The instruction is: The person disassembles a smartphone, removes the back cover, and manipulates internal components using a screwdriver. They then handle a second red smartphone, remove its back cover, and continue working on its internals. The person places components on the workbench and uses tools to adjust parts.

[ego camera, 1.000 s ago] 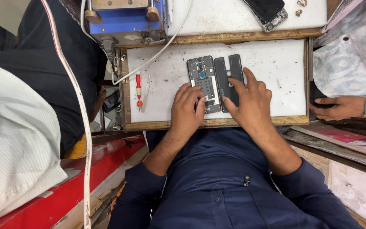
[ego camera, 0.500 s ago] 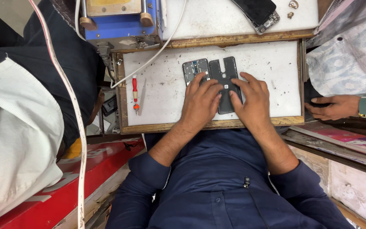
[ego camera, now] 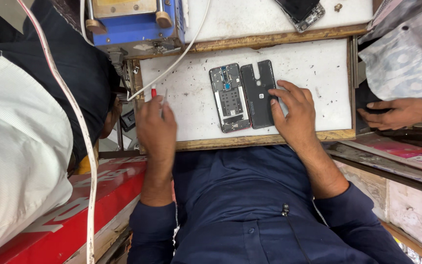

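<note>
An opened phone body with exposed circuit parts lies on the white work board, and its dark back cover lies flat right beside it. My right hand rests on the board with fingertips touching the back cover's right edge. My left hand is at the board's left edge, closed around a small red-handled screwdriver with its metal tip pointing up.
A blue machine stands beyond the board with a white cable running across. Another phone lies at the far edge. Another person's hand with a wristband is at right; a person in white and dark cloth is at left.
Both hands were on the phone parts before. My left hand has moved left off the phone and taken hold of the red screwdriver; the right hand has slid to the cover's right edge.
</note>
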`<state>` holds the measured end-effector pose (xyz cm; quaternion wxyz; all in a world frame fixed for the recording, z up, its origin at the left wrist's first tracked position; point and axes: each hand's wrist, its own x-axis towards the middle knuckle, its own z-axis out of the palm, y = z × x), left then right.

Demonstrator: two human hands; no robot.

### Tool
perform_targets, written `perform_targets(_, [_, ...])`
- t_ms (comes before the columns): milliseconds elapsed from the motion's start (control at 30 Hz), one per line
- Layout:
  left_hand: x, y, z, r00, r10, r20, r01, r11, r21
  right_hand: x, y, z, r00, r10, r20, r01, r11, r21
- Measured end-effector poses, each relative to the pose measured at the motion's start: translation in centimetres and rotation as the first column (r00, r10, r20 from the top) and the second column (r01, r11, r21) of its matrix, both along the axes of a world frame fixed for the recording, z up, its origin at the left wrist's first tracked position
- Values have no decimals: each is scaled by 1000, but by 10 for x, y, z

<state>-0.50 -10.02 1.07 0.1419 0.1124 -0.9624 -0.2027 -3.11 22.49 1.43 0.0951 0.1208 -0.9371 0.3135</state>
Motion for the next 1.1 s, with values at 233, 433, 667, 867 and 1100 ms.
perform_targets(233, [-9, -23, 7, 987, 83, 136, -89, 995, 36, 1, -5, 2, 999, 36, -30, -35, 999, 26])
perform_targets(433, [-4, -15, 8, 993, -111, 26, 111, 994, -15, 2, -2, -1, 998, 51, -32, -51, 999, -8])
perform_targets(667, [-5, 6, 0, 884, -167, -437, 407, 735, 543, 2, -7, 3, 992, 88, -87, -90, 996, -15])
perform_targets(867, [-30, 37, -25, 841, -280, -462, 505, 713, 487, 4, -5, 4, 984, 140, -110, -146, 988, -47])
perform_targets(1100, [-43, 56, -31, 833, -320, -452, 512, 755, 409, 4, 0, 4, 980, 173, -101, -176, 984, -25])
